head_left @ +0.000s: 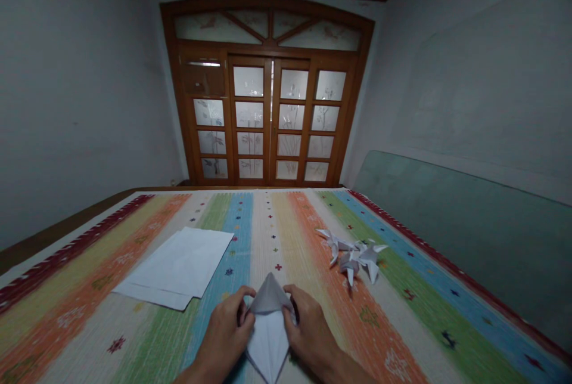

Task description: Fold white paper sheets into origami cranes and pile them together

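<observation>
Between my hands is a folded sheet of white paper, kite-shaped, with a pointed top and a crease down its middle. My left hand pinches its left edge between thumb and fingers. On the opposite edge, my right hand grips the paper the same way, thumb on top. The upper triangle looks greyer than the lower part. Off to the right lie several folded paper cranes, bunched together. A small stack of white paper sheets rests to the left, its edges slightly out of line.
A striped, multicoloured tablecloth covers the table. Along the right side stands a pale green padded backrest or panel. Wooden doors with glass panes are beyond the table's far edge, with pale walls on both sides.
</observation>
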